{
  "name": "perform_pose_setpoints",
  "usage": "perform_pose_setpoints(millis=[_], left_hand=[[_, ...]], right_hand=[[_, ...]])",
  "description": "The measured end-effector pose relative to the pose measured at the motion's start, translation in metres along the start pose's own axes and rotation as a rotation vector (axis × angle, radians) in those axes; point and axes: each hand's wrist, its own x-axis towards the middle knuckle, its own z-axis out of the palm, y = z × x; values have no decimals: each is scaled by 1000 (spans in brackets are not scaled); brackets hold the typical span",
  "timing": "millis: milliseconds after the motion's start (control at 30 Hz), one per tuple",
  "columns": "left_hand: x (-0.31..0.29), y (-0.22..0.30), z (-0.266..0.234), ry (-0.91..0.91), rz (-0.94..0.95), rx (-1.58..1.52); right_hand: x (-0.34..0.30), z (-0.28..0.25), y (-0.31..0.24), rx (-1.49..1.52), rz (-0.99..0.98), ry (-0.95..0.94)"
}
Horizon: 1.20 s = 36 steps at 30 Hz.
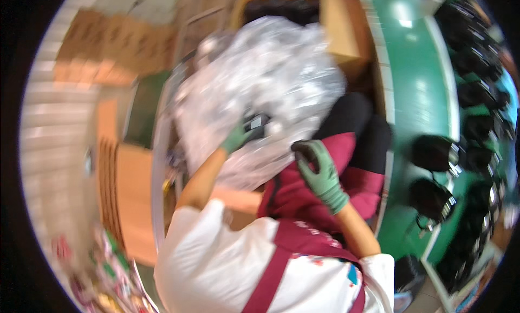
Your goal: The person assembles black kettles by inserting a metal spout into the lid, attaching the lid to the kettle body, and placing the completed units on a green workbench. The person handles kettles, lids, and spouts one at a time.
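My left hand (236, 138) wears a green glove with dark-coated fingers. It is closed on a small black object with a pale grey patch (257, 124), whose kind the blur hides. Under and around it spreads a big heap of clear plastic bags or sheeting (260, 75), with whitish things showing through. My right hand (319, 175), in a matching glove, hovers above my maroon apron (295, 196), close to the heap's near right edge. Its fingers curl loosely, thumb apart, and nothing shows between them.
A cardboard box (341, 28) with black items stands behind the heap. At right runs a green workbench (411, 96) with a row of black objects (433, 153). Flat cardboard (135, 199) stands at left. My dark-clad knees (346, 115) lie beside the plastic.
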Motion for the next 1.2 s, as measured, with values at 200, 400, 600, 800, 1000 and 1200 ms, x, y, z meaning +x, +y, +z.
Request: perform_pose_setpoints(millis=[200,400,600,800,1000,1200], left_hand=[[-62,-42,-18,254,3,624],[-70,31,1,88,-258,834],[-58,1,0,212,22,562],[-11,-49,-34,113,-332,656],[34,-108,7,176,-417,-817],[20,-121,-43,23,-92,191]], right_hand=[[40,136,52,-223,-250,-457],[96,159,140,-842,27,-559],[74,182,143,-995,-54,-780],[69,190,166,-1059,43,-618],[57,122,110,-443,63,-202],[-19,-83,-10,-383,31,214]])
